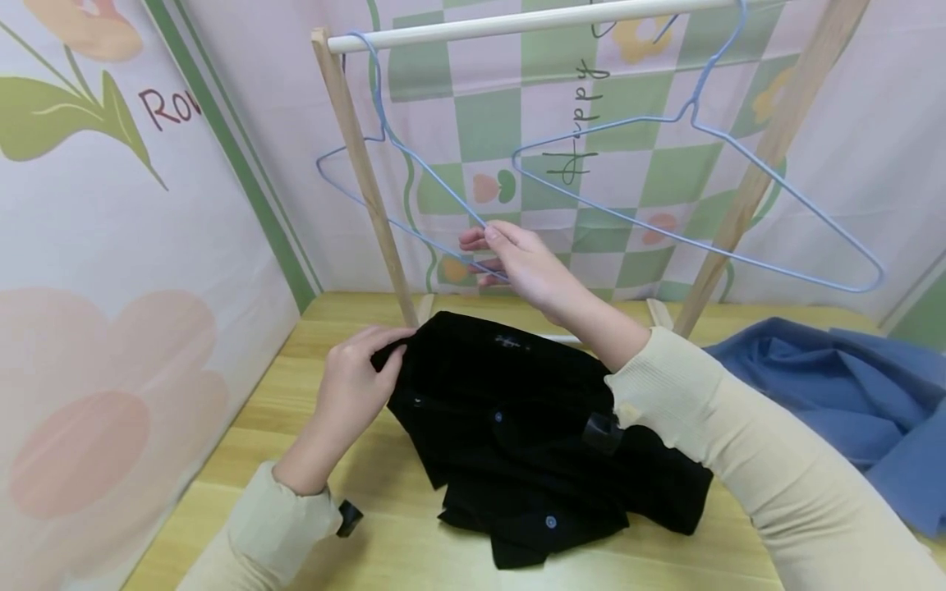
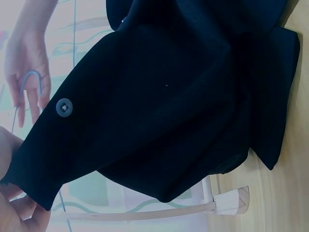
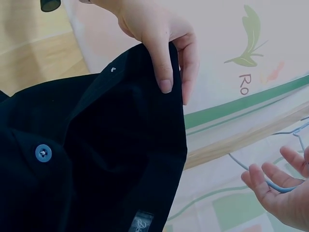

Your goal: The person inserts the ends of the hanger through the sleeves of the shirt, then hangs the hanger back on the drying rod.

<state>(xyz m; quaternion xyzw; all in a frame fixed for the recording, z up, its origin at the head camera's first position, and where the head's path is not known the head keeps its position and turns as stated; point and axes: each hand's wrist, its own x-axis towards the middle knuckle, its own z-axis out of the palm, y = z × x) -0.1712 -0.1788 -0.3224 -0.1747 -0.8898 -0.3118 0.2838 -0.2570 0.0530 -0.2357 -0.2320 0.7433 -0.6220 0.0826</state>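
My left hand (image 1: 360, 369) pinches the edge of a black buttoned shirt (image 1: 510, 443) between thumb and fingers. In the right wrist view, a label (image 3: 141, 221) shows inside the shirt, with a blue button (image 3: 43, 153) on its front. The rest of the shirt droops onto the table. My right hand (image 1: 528, 267) holds the right end of a blue wire clothes hanger (image 1: 436, 176), thumb against the wire and fingers loosely bent around it. That hanger's hook hangs on the left part of a white rail.
The white rail (image 1: 517, 26) spans a wooden rack (image 1: 362, 164) behind the shirt. A second blue hanger (image 1: 628, 217) hangs on its right side. Blue cloth (image 1: 828, 394) lies crumpled on the wooden table (image 1: 244, 460) at the right. A printed curtain (image 1: 480, 123) stands behind.
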